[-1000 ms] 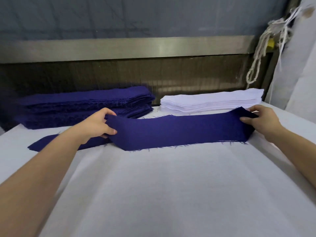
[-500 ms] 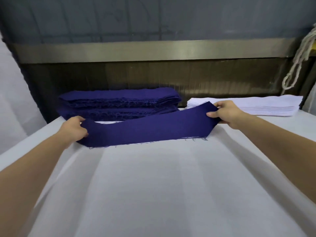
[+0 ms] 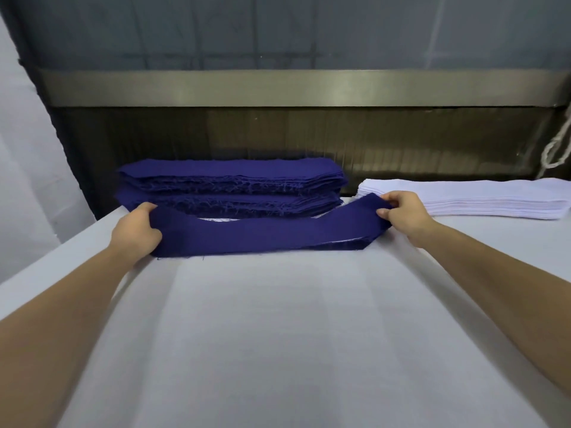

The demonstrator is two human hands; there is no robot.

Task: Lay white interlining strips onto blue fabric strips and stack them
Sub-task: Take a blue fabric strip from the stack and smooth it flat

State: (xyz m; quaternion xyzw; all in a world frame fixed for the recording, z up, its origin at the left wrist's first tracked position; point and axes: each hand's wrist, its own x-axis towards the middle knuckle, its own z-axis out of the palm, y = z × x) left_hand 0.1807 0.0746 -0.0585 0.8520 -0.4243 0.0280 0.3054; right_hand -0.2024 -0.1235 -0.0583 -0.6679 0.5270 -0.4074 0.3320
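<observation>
While both arms reach forward, left hand (image 3: 137, 230) and right hand (image 3: 403, 215) pinch the blue strip (image 3: 262, 234).

White-covered table (image 3: 278, 335), brushed metal rail (image 3: 293, 88) behind, grey-blue wall (image 3: 278, 29), knotted white rope (image 3: 556, 149) at right

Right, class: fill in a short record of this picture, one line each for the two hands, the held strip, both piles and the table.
Left hand: grips the blue strip's left end
Right hand: pinches its right end
Strip: stretched between the hands, sagging in the middle
Blue pile: behind the strip, at the left
White pile: behind, at the right
Table: white cover
</observation>
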